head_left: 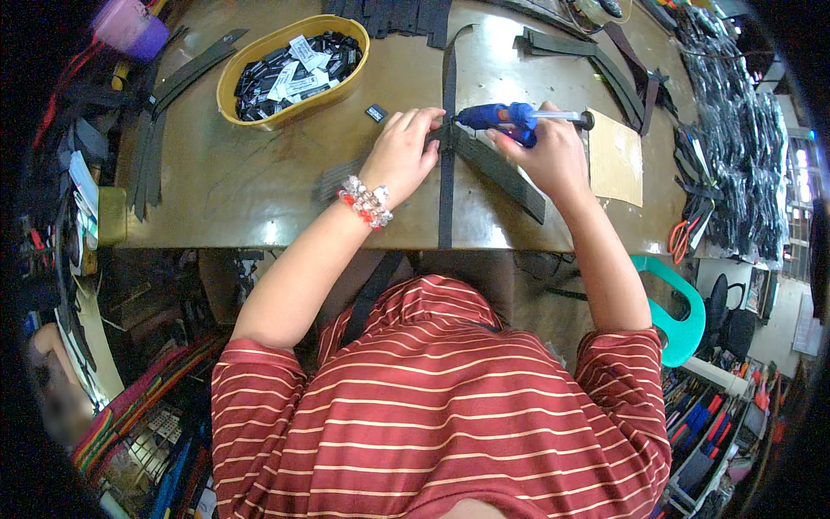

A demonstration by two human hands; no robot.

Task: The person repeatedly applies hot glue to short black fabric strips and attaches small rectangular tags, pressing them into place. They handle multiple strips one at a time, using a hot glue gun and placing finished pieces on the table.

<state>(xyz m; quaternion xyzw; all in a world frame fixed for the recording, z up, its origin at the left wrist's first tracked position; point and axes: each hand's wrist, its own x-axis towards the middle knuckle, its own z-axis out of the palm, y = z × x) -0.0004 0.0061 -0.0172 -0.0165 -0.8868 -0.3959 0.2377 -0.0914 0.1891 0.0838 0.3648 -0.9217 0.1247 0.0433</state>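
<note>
From here I see a black strap (446,208) running down the table (303,199). Left of it, the left hand (399,147) curls its fingers to its edge; whether they pinch it, I can't tell. Right of it, the right hand (553,151) has its fingers closed around a blue glue gun (519,115), nozzle at the strap.

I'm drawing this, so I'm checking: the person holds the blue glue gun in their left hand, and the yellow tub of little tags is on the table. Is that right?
Not quite: the head view shows the blue glue gun in the right hand, not the left hand. The yellow tub of little tags is on the table.
</note>
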